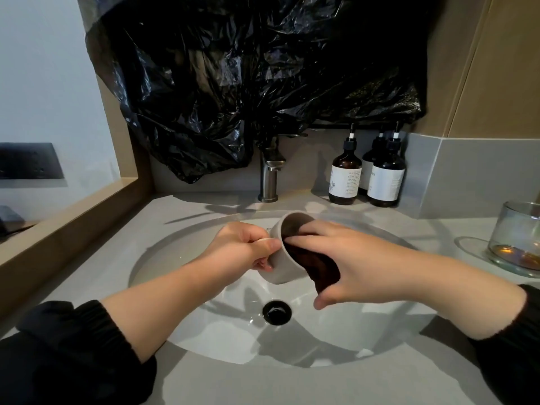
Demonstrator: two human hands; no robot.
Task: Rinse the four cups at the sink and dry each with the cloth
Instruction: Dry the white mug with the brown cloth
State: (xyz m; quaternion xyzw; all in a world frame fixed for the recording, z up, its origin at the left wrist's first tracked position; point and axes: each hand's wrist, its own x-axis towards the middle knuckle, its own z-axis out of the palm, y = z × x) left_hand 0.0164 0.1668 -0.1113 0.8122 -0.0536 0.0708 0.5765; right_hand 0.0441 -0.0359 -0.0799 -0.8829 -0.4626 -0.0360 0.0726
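Though dim, grey countertop (96, 267), white sink (350, 331).

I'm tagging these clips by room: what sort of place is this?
Probably a bathroom vanity, perhaps in a hotel: a round sink set in a grey counter, a faucet behind it, and labelled pump bottles by the wall.

grey cup (280, 268): just 1 in view
glass (517, 235): 1, right edge of the tabletop (233, 384)
cloth (317, 264): 1, dark
pump bottles (345, 173) (367, 162) (386, 179): 3, back edge
faucet (268, 176): 1
sink (336, 331): 1, with 1 drain (276, 312)
hands (245, 244) (350, 264): 2
black plastic bag (233, 83): 1
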